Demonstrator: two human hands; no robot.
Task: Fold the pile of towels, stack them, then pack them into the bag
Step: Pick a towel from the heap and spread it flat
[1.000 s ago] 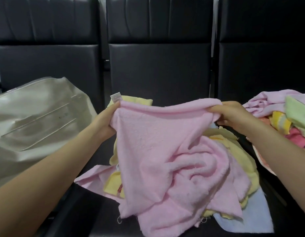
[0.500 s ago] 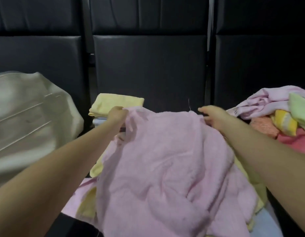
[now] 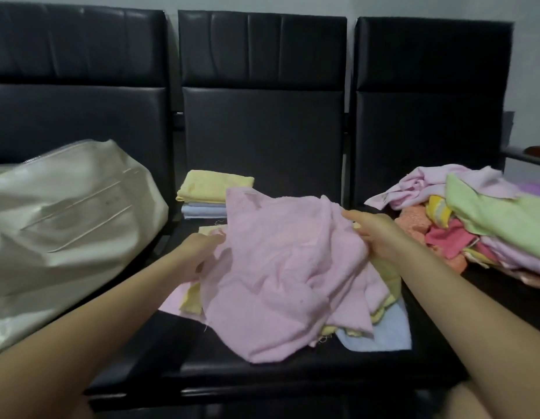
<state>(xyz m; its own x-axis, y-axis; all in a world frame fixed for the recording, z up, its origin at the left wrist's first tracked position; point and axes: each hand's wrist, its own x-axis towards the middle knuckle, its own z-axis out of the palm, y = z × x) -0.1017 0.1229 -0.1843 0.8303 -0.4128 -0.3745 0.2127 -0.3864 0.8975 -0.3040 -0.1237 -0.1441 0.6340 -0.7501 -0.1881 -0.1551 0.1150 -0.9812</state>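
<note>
A large pink towel (image 3: 281, 267) lies crumpled over yellow and blue towels on the middle black seat (image 3: 262, 376). My left hand (image 3: 202, 252) grips its left edge and my right hand (image 3: 374, 234) grips its right edge, both low over the seat. Behind it, a small stack of folded towels (image 3: 211, 195) has a yellow one on top and blue ones below. The cream bag (image 3: 66, 222) lies on the left seat. An unfolded pile of towels (image 3: 480, 219) in pink, green, orange and yellow covers the right seat.
Three black padded seat backs (image 3: 262, 116) rise behind everything. A dark armrest (image 3: 525, 155) juts out at the far right. Bare black seat shows in front of the pink towel.
The pink towel was held up and stretched between both hands; it has since come down onto the seat, crumpled. Both hands moved lower. The folded stack behind is now in view.
</note>
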